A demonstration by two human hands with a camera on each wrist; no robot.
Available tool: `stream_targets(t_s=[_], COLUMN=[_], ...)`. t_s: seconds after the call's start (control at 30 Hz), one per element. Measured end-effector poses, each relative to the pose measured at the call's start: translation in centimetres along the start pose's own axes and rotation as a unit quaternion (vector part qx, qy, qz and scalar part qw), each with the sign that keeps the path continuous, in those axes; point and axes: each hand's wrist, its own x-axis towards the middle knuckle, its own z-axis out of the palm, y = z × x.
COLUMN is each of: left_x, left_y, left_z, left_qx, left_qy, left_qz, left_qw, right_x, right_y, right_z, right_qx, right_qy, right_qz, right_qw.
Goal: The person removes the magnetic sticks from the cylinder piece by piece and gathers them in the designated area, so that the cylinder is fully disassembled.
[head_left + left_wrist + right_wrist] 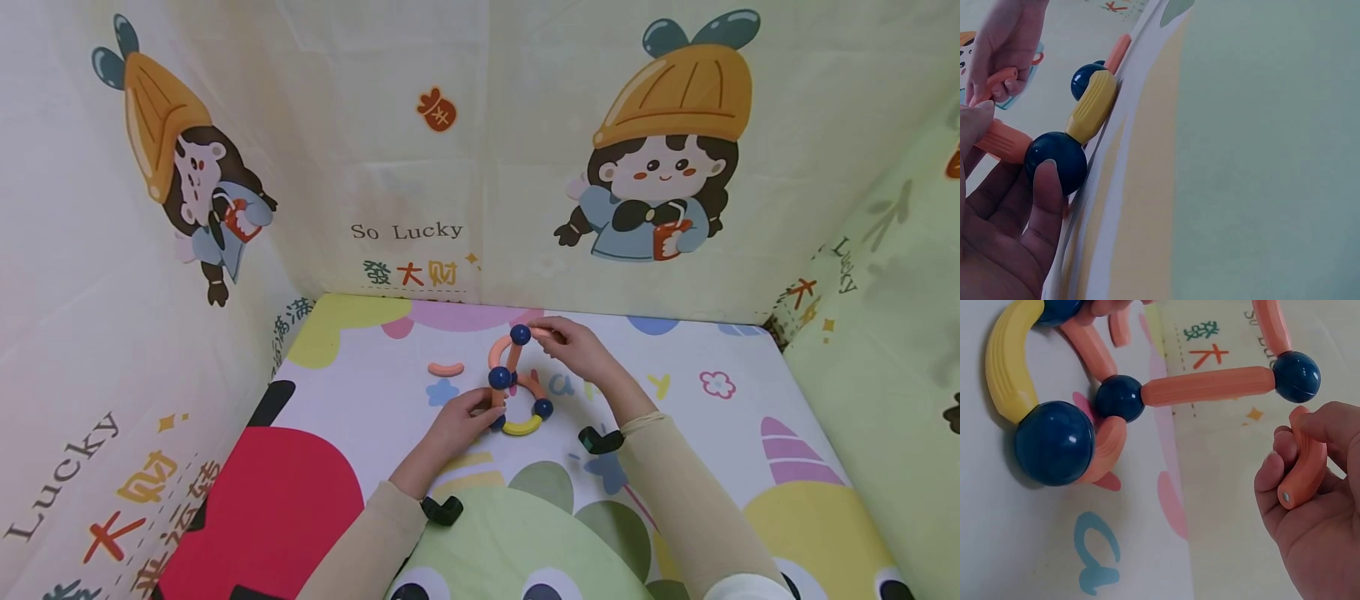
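Observation:
A magnetic building toy structure of dark blue balls and rods stands on the patterned mat. My left hand holds its near left corner, fingers against a blue ball and an orange rod. A curved yellow rod joins that ball to another blue ball. One straight orange rod rises to the top blue ball. Beside this ball, my right hand pinches a curved orange rod, its metal tip showing; a narrow gap appears between rod and ball in the right wrist view.
A loose curved orange rod lies on the mat left of the structure. Printed cloth walls enclose the back and both sides of the table. The mat carries cartoon prints. Black wrist mounts sit on both sleeves.

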Motion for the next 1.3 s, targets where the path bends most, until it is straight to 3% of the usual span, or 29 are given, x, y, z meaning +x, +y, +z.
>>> stream_targets(t_s=[0.23,0.63,0.93,1.3], left_x=[-0.1,-0.1,0.0,0.0], left_y=[-0.1,-0.2,-0.2,-0.2], left_z=[0.0,0.0,0.0,0.0], left_qx=[-0.009,-0.008,-0.01,-0.011], left_qy=[-0.003,-0.001,0.003,0.001], left_qz=[0.001,0.004,0.003,0.003], left_qw=[1.0,1.0,0.9999,0.9999], right_x=[-0.4,-2.7,-4.6,-6.6], right_y=[0.9,3.1,5.8,9.3], right_z=[-0.6,-2.5,-4.5,-5.4], right_qx=[0.031,0.033,0.01,-0.032], right_qy=[0.021,0.037,0.065,0.096], right_qz=[0.03,0.05,0.07,0.102], right_qw=[0.9989,0.9975,0.9953,0.9896])
